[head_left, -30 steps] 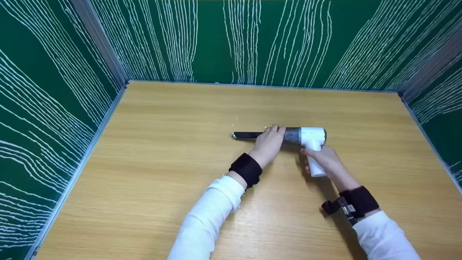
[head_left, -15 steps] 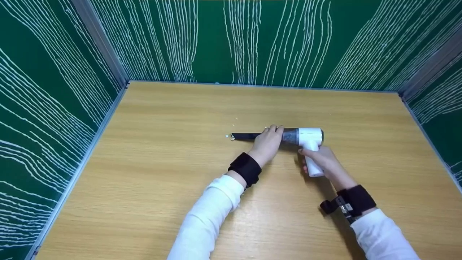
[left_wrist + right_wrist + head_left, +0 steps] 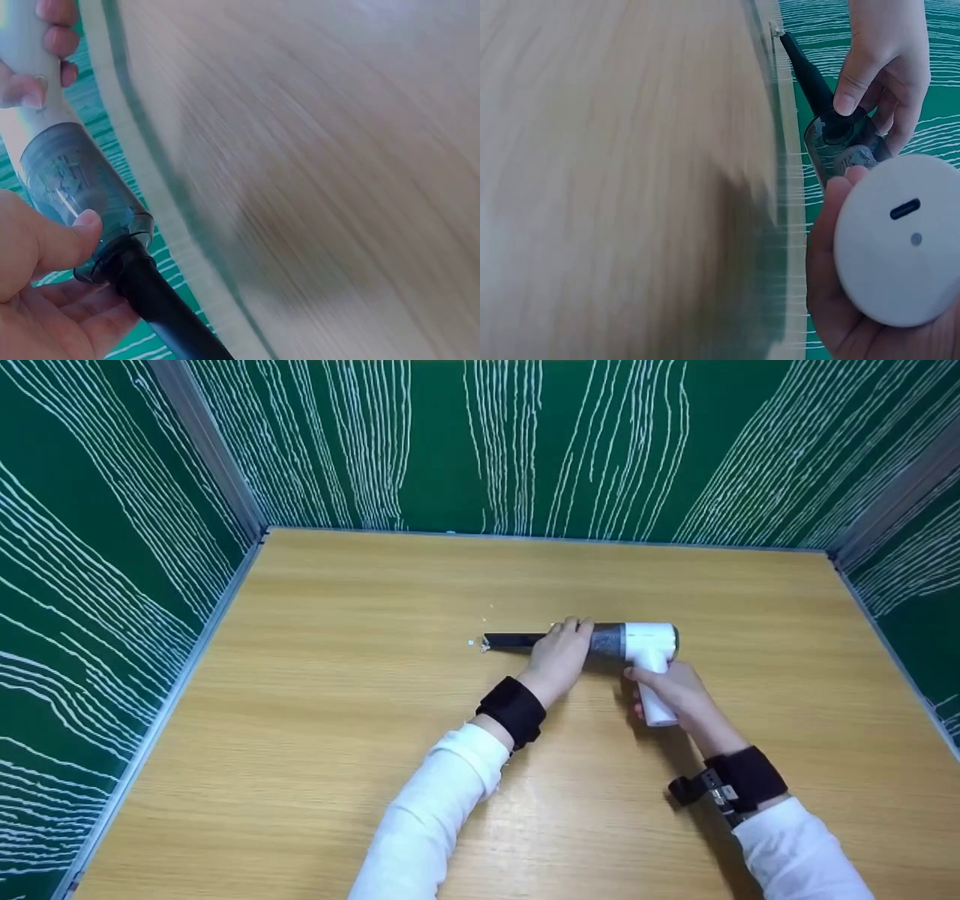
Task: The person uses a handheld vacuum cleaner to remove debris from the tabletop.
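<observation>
A white handheld vacuum cleaner (image 3: 651, 643) with a smoky clear dust chamber (image 3: 75, 180) lies across the middle of the head view. Its long black nozzle (image 3: 514, 641) points left, with pale bits of debris (image 3: 485, 645) right at the tip. My left hand (image 3: 559, 656) grips the front of the chamber where the nozzle joins, thumb on top in the left wrist view. My right hand (image 3: 679, 690) is wrapped round the white handle, whose round end (image 3: 900, 240) with a charging slot faces the right wrist camera.
A small pale crumb (image 3: 471, 643) lies just left of the nozzle tip, and a few tiny specks (image 3: 487, 613) sit behind it. The wooden table (image 3: 337, 697) is bordered by green walls (image 3: 442, 450) with white wavy lines at the back and both sides.
Both hands shift the vacuum slightly left, then back right. A pale crumb now shows apart from the nozzle tip, where one second ago it was not visible. Both grips stay the same.
</observation>
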{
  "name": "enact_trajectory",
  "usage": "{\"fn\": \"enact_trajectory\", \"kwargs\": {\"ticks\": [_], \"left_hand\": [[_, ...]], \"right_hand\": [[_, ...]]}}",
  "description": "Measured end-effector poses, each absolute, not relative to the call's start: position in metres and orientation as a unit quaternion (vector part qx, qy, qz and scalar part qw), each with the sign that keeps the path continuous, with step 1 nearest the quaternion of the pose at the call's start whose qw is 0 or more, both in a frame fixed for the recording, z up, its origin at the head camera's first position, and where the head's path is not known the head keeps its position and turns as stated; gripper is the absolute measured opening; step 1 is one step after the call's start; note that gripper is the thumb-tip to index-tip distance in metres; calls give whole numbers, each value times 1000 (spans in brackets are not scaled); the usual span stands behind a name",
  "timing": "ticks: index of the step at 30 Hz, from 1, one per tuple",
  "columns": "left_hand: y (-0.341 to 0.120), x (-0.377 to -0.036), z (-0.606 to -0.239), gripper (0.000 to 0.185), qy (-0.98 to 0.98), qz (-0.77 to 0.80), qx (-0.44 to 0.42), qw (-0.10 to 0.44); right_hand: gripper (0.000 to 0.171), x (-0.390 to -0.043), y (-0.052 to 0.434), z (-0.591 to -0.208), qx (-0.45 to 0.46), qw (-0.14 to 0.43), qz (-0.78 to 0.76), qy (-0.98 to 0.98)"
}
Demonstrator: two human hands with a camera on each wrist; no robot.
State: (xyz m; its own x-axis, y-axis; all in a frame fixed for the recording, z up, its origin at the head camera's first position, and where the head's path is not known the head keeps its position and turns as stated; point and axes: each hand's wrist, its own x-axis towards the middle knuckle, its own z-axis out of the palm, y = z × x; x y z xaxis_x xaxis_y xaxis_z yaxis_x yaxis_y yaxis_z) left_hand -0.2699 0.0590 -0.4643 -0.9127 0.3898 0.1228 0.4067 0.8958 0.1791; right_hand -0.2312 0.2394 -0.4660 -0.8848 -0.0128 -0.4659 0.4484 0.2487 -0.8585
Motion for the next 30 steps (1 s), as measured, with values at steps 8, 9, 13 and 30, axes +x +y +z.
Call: {"fn": "enact_trajectory", "kwargs": {"ticks": [8, 9, 13, 30], "left_hand": [[62, -265, -460, 51, -973, -98, -204, 49], [62, -264, -460, 51, -973, -98, -203, 53], [63, -262, -458, 50, -972, -101, -203, 67], [65, -258, -460, 52, -968, -102, -215, 83]], "right_hand": [[42, -227, 241, -459, 138, 178, -576, 786], [44, -227, 241, -458, 139, 177, -571, 790], [49, -225, 242, -454, 136, 168, -546, 809], [47, -224, 243, -454, 137, 157, -518, 830]]}}
